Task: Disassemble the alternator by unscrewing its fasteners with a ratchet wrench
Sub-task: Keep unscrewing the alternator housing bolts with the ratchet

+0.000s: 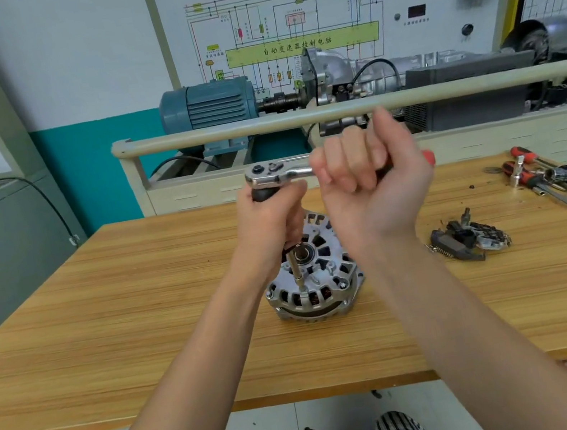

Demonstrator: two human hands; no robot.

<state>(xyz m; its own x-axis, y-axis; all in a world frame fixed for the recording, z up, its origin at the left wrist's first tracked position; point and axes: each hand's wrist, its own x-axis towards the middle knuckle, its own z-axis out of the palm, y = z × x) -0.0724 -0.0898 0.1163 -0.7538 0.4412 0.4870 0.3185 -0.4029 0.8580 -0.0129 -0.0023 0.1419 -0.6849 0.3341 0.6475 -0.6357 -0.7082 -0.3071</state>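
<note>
**Loosening a housing bolt on the alternator**

Wooden bench (pixel 140 315) fills our view, with a training board of wiring diagrams and a blue motor standing behind the alternator (pixel 314 281). The alternator sits near the bench's middle, flat on one face, vented end up.

We are mid-way through unscrewing. Our right hand (pixel 374 179) is curled tight round the ratchet (pixel 278 174) handle, well above the alternator, with the handle's red end showing past the palm. Our left hand (pixel 271 220) grips the black part under the ratchet head and steadies the extension (pixel 297 269), which runs straight down to a fastener on the alternator's near rim. Whether the socket is fully seated we cannot tell.

Right of the alternator lie a removed dark part (pixel 468 239) and, further right, loose tools (pixel 564 180), so some stripping looks done already.

Next, we judge, the handle must swing while the left hand keeps the extension upright, or the socket may slip off.
</note>
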